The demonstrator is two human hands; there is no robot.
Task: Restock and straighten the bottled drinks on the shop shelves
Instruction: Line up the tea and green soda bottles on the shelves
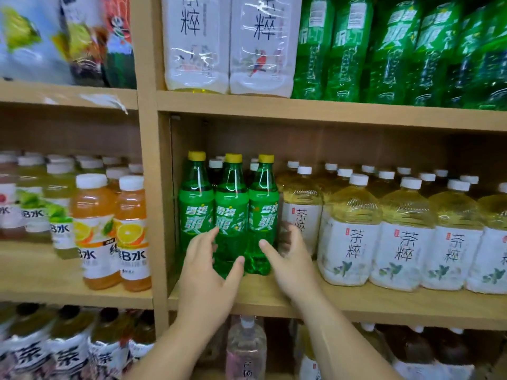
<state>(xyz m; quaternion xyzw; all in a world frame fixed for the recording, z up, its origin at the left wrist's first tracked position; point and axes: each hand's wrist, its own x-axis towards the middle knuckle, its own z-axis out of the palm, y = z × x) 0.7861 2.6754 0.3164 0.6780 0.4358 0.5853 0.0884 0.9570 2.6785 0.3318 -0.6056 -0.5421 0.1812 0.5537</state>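
The middle shelf in front of me is my landmark, and most of it looks done. To the right along its board the big tea bottles stand in even rows, white caps lined up, labels facing out; I judge that stretch needs nothing more. At the left end of this shelf, against the upright post, stand three green soda bottles with yellow caps, shoulder to shoulder, upright, labels forward. Behind them I can make out darker bottles with white caps, so this corner seems to hold mixed stock, though I cannot tell how deep it goes.

Left of the post, the orange drink bottles sit at the front edge of their own board, and one pale bottle beside them looks tilted; that bay probably still wants straightening. Above my shelf, green bottles and white-labelled ones fill the space. Below it the bottles are blurred and I cannot judge their order.

My left hand is at the base of the middle green bottle, fingers spread, thumb near its foot, not closed around anything. My right hand is at the right green bottle, fingers loosely apart, some slipping between it and the nearest tea bottle. I judge I am squaring this trio up, a small finishing step.
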